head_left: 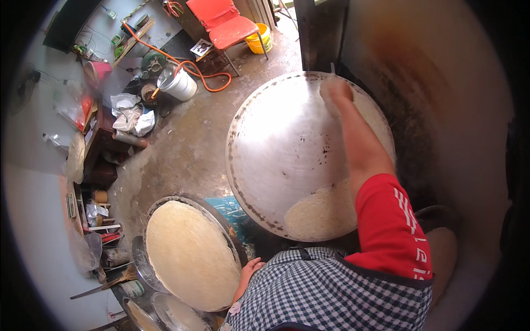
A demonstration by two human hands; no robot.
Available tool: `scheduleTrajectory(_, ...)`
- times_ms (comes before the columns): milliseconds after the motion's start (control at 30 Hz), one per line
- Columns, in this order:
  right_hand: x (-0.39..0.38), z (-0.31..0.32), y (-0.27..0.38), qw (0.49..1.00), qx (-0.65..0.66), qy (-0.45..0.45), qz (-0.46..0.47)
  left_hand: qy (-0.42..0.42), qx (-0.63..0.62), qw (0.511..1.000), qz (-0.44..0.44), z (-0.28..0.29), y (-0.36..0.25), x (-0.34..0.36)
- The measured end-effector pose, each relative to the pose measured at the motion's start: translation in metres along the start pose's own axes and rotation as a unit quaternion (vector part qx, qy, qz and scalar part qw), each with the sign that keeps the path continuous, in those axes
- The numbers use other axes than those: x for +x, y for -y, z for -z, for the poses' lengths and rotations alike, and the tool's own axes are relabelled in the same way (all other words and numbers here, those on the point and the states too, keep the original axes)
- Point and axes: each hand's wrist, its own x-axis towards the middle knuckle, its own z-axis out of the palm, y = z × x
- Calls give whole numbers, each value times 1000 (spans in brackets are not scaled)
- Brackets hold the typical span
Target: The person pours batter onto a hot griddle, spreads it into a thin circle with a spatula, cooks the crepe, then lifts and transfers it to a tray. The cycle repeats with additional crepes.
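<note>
A large round metal griddle (265, 149) fills the middle, with a thin layer of pale batter (323, 214) on its near part and along its right edge. My right hand (337, 91), blurred by motion, reaches over its far side. The fingers are closed round a tool whose narrow end sticks out beyond the hand; its kind cannot be made out. My left hand (253, 267) rests low beside the near right rim of a round tray, fingers loosely stretched and holding nothing. Large, thin, pale flatbread (190, 251) covers that tray.
A red chair (229, 30) and yellow bucket (258, 41) stand at the back. An orange hose (193, 69) runs past a white bucket (179, 85). Shelves with bags line the left wall. A hand broom (124, 276) and more round pans (176, 311) lie near left. A dark, stained wall rises right of the griddle.
</note>
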Motion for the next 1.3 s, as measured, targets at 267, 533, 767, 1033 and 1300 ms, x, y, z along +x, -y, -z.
scheduleTrajectory(267, -4, 45, -25, 993, -97, -34, 59, 24, -4, 999, -26, -1, 4, 11)
scheduleTrajectory(533, 4, 9, 7, 992, -112, 52, 36, 31, -31, 999, 19, 10, 25, 23)
scheduleTrajectory(767, -46, -38, 62, 978, -38, 119, 169, 47, -8, 999, -4, 1, 9, 26)
scheduleTrajectory(1033, 9, 30, 15, 984, -173, -5, 35, 41, -34, 998, 28, 12, 27, 24)
scheduleTrajectory(1300, -79, -62, 93, 949, -99, 134, 269, 58, -9, 998, 6, 7, 12, 27)
